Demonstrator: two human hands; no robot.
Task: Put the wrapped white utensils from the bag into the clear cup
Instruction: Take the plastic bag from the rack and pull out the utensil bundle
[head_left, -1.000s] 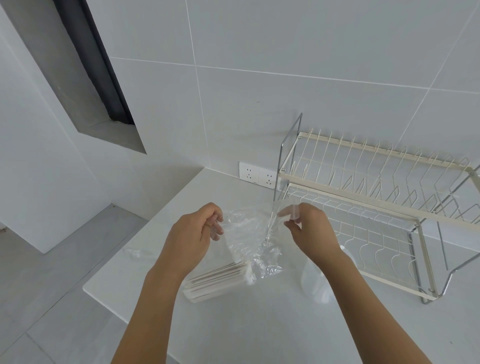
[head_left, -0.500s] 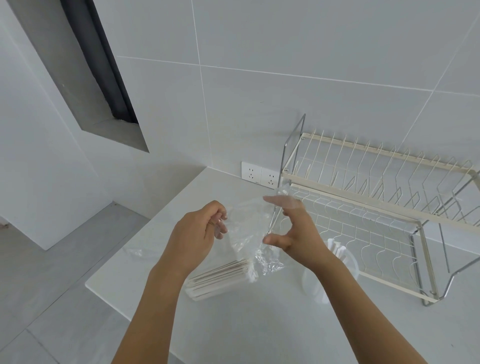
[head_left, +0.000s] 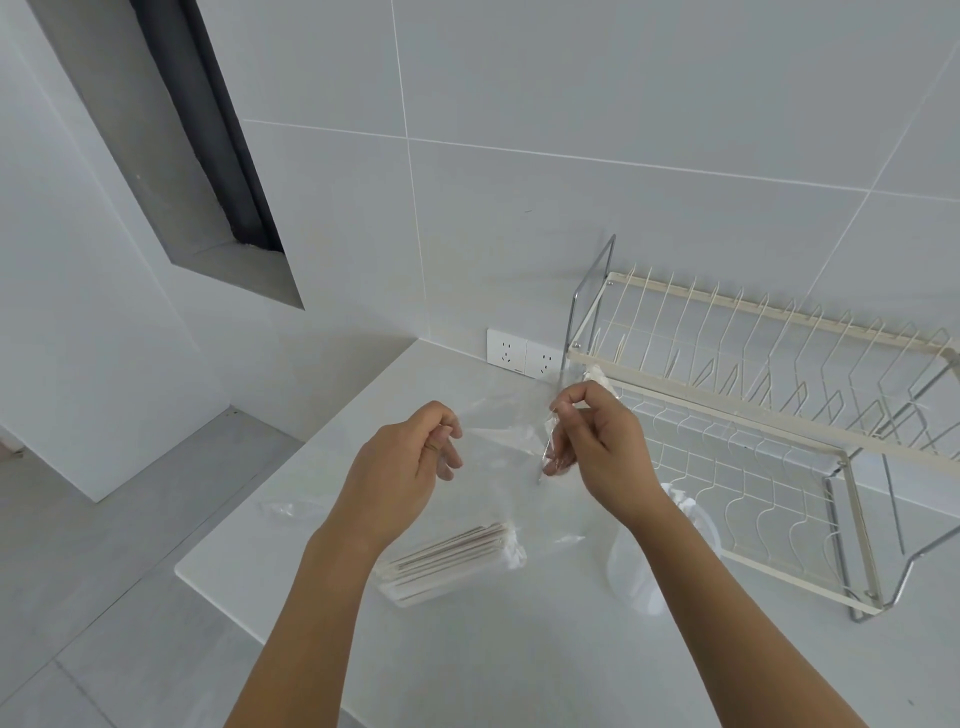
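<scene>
A clear plastic bag (head_left: 506, 436) is stretched in the air between my two hands above the white counter. My left hand (head_left: 402, 480) pinches its left edge. My right hand (head_left: 597, 441) pinches its right edge, with something white showing just above the fingers. The bag's lower end trails down to a stack of wrapped white utensils (head_left: 447, 558) lying on the counter under my left wrist. The clear cup (head_left: 660, 551) stands on the counter right of the bag, partly hidden behind my right forearm, with something white inside it.
A cream wire dish rack (head_left: 769, 415) stands against the tiled wall at the right. A double wall socket (head_left: 524, 352) sits just left of it. The counter's left edge (head_left: 270, 467) drops to a grey floor. A crumpled clear wrapper (head_left: 291, 509) lies near that edge.
My right hand, open half a second ago, has closed on the bag's right edge, and the bag is now pulled wider and flatter between both hands.
</scene>
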